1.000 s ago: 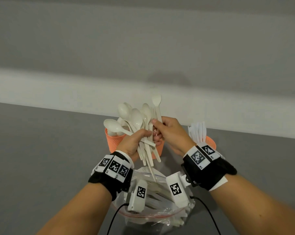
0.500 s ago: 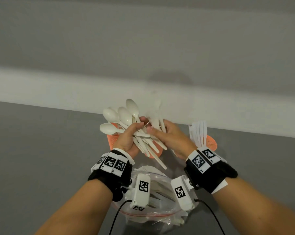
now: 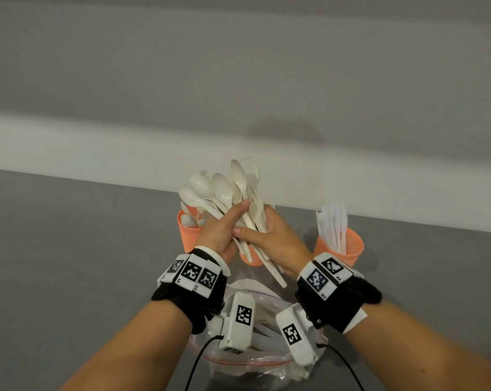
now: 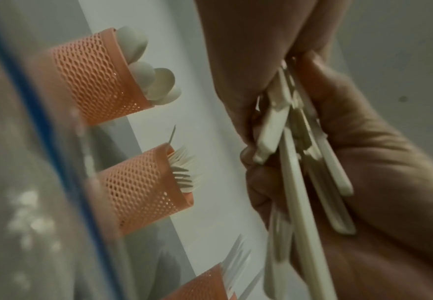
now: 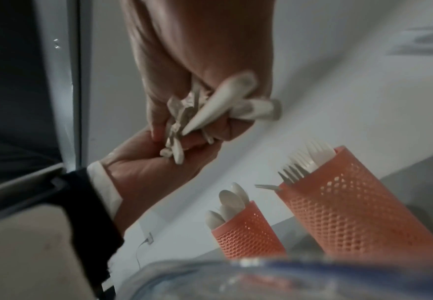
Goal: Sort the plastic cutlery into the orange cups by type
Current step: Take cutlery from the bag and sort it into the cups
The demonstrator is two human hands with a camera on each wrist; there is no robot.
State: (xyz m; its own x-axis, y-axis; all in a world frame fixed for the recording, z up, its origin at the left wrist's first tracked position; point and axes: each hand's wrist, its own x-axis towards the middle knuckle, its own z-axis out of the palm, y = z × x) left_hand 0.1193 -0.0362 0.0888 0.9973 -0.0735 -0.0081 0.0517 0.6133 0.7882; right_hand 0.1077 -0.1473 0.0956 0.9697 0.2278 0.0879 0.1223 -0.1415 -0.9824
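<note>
- Nearest the person, the clear plastic bag lies on the grey table under both wrists, more cutlery inside; a dropped forearm could crush or drag it.
- Above it, the left hand and right hand together clasp the bundle of spoons by the handles. The bowls fan out, at least one fork seems mixed in, and loosening either grip could spill pieces.
- Beyond, the spoon cup and fork cup sit close under the hands; the light mesh may tip if knocked.
- The knife cup stands apart on the right.
- Farthest, the table edge meets the wall; open room lies left.
</note>
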